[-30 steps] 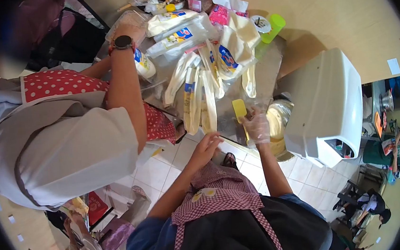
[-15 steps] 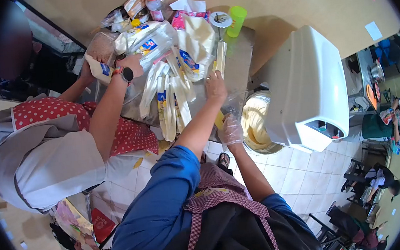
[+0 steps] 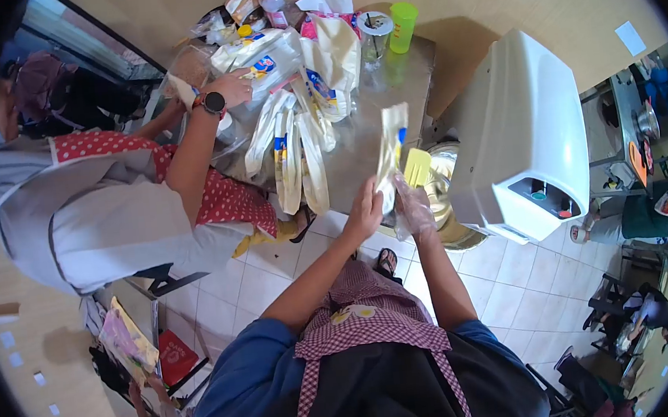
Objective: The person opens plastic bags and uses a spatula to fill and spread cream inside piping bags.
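My left hand [image 3: 364,210] is closed around the lower end of a long folded cream plastic packet [image 3: 391,140] with a blue label, held upright. Close beside it, my right hand [image 3: 415,209] wears a clear plastic glove and is closed on a yellow spatula [image 3: 418,167], its flat blade pointing up. The gloved fingers are near or against the packet's lower part; I cannot tell which. To the right, partly behind my right hand, a metal mixing bowl [image 3: 464,237] sits under the white mixer [image 3: 522,136].
Several similar packets [image 3: 286,161] lie on the metal table [image 3: 347,175]. Behind them stand a red-lidded jar [image 3: 275,3], a lidded clear cup [image 3: 374,34] and a green cup [image 3: 403,28]. On the left, a co-worker's watch-wearing arm [image 3: 204,128] reaches over the table.
My left hand has lifted a packet off the table and brought it toward me, beside my right hand. The spatula has been raised, blade up. The co-worker's hand has shifted over the packets.
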The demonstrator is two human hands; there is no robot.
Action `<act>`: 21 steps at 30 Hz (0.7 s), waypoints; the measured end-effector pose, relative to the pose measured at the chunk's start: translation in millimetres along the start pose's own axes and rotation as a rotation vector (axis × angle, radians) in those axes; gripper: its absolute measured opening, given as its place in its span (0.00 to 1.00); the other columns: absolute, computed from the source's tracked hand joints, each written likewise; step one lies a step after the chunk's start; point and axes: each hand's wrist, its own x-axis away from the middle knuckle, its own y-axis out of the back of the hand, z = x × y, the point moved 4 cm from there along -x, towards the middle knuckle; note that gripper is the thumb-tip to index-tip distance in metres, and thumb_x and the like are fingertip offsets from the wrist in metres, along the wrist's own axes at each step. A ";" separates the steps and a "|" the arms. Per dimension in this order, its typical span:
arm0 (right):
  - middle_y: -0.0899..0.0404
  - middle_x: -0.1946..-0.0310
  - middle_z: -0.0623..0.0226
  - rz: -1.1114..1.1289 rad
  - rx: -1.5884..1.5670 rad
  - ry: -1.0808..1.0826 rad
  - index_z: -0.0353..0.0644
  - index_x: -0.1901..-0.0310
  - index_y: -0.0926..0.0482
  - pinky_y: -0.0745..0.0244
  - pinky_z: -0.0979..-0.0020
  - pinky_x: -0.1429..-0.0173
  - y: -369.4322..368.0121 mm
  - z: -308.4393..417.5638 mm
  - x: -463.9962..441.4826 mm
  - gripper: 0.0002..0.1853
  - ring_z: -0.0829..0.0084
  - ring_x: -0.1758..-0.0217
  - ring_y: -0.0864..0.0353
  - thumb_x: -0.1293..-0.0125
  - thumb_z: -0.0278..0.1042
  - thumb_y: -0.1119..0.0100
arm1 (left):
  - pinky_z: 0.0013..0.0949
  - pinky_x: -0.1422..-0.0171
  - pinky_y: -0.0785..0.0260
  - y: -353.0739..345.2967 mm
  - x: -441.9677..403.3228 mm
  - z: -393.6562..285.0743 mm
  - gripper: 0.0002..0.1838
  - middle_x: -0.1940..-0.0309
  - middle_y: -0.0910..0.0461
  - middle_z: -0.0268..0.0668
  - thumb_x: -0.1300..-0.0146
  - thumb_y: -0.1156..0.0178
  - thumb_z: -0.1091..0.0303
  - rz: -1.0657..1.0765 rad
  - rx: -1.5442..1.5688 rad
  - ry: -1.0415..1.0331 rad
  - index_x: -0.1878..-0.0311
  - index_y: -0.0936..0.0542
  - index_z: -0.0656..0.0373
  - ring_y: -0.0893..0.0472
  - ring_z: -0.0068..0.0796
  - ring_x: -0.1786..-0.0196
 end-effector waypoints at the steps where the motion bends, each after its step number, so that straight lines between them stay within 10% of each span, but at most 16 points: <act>1: 0.26 0.75 0.71 -0.031 -0.036 0.046 0.40 0.62 0.24 0.33 0.75 0.70 -6.3 5.3 -1.5 0.17 0.79 0.75 0.29 0.42 0.46 0.37 | 0.39 0.42 0.37 -0.2 9.3 -2.0 0.19 0.52 0.29 0.57 0.35 0.54 0.70 0.037 0.069 0.059 0.43 0.36 0.69 0.28 0.51 0.48; 6: 0.24 0.72 0.73 0.149 -0.511 0.053 0.44 0.59 0.24 0.29 0.75 0.69 -27.6 2.1 8.1 0.14 0.79 0.72 0.24 0.41 0.42 0.38 | 0.30 0.45 0.35 7.3 24.5 4.8 0.21 0.51 0.25 0.41 0.38 0.49 0.68 0.103 0.724 0.450 0.43 0.32 0.67 0.26 0.26 0.49; 14: 0.23 0.75 0.71 0.247 -0.645 -0.023 0.40 0.59 0.23 0.30 0.76 0.72 -33.0 9.5 20.9 0.15 0.79 0.75 0.25 0.41 0.42 0.37 | 0.32 0.45 0.32 17.9 33.1 -37.1 0.20 0.51 0.24 0.36 0.32 0.56 0.54 0.263 1.374 0.656 0.46 0.28 0.57 0.24 0.27 0.49; 16: 0.24 0.76 0.70 0.131 0.180 -0.061 0.37 0.61 0.23 0.30 0.75 0.70 -16.0 3.5 18.7 0.18 0.78 0.72 0.25 0.45 0.44 0.35 | 0.29 0.53 0.29 12.5 29.2 -19.3 0.22 0.56 0.22 0.34 0.32 0.58 0.48 0.263 1.324 0.695 0.48 0.27 0.54 0.22 0.24 0.56; 21: 0.24 0.70 0.65 -0.090 0.523 0.396 0.32 0.56 0.26 0.28 0.74 0.64 -10.0 45.0 74.0 0.27 0.75 0.69 0.25 0.50 0.46 0.31 | 0.25 0.72 0.30 0.2 27.1 5.2 0.20 0.69 0.22 0.29 0.32 0.58 0.48 0.283 1.238 0.733 0.53 0.26 0.52 0.22 0.21 0.71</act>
